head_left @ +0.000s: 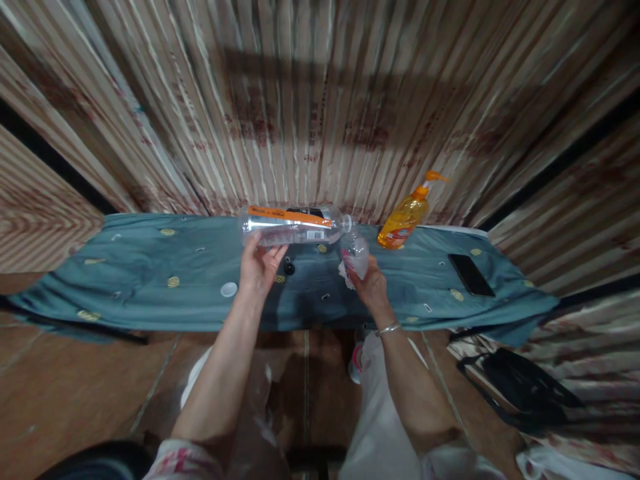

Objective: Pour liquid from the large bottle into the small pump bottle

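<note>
A large clear bottle with an orange label (287, 225) lies sideways above the cloth, its open neck pointing right. My left hand (260, 267) supports its base end from below, thumb against the side. My right hand (371, 280) is closed round a small clear bottle (355, 253), whose top meets the large bottle's mouth. Something white and crumpled (347, 275) shows beside my right fingers. Below the large bottle lies a small black object (289, 267), and a white round cap (229, 289) is near my left wrist.
An orange pump bottle (403, 221) stands at the back right of the cloth-covered table (145, 267). A black phone (471, 275) lies near the right end. Striped curtains (300, 100) hang behind. On the lower right is a black bag (525, 387).
</note>
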`<state>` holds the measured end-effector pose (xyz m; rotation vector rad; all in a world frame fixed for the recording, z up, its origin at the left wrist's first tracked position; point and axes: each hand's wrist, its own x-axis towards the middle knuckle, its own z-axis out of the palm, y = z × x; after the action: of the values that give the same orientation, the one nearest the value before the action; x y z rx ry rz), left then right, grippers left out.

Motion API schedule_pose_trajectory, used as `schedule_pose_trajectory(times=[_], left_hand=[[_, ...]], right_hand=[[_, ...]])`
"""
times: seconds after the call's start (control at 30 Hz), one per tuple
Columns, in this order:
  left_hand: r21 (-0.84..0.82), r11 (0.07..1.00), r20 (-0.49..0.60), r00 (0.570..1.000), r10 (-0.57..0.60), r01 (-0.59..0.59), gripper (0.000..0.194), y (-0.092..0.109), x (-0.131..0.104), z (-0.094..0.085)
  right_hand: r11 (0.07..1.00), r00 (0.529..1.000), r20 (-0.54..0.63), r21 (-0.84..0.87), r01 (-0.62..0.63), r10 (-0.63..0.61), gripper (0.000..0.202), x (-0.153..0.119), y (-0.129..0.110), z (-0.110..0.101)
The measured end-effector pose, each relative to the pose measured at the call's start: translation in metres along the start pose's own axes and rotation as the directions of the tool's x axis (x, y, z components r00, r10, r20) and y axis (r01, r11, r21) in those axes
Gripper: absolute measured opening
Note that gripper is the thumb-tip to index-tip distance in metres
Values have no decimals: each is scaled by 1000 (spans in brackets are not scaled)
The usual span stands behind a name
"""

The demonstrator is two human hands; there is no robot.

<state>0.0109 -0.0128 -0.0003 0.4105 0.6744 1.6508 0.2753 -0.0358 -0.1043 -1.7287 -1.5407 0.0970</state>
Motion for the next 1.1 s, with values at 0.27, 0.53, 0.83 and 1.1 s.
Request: schedule_pose_trajectory(times=[0.27, 0.53, 0.83, 1.1], left_hand=[[48, 999, 34, 999, -5, 3, 41, 6, 11, 3], [72, 997, 113, 994, -4, -5, 39, 3, 22, 0], [76, 997, 162, 987, -5, -7, 38, 0, 22, -3], [98, 995, 169, 985, -22, 5, 43, 2, 16, -7]], right_hand=[[999, 1000, 2, -32, -4, 4, 56, 0, 1, 1], [997, 999, -4, -70, -34, 34, 54, -2, -2, -4], [992, 999, 2, -123, -37, 37, 59, -5, 0, -6], [991, 996, -14, -99, -85, 84, 63, -13, -6, -8]])
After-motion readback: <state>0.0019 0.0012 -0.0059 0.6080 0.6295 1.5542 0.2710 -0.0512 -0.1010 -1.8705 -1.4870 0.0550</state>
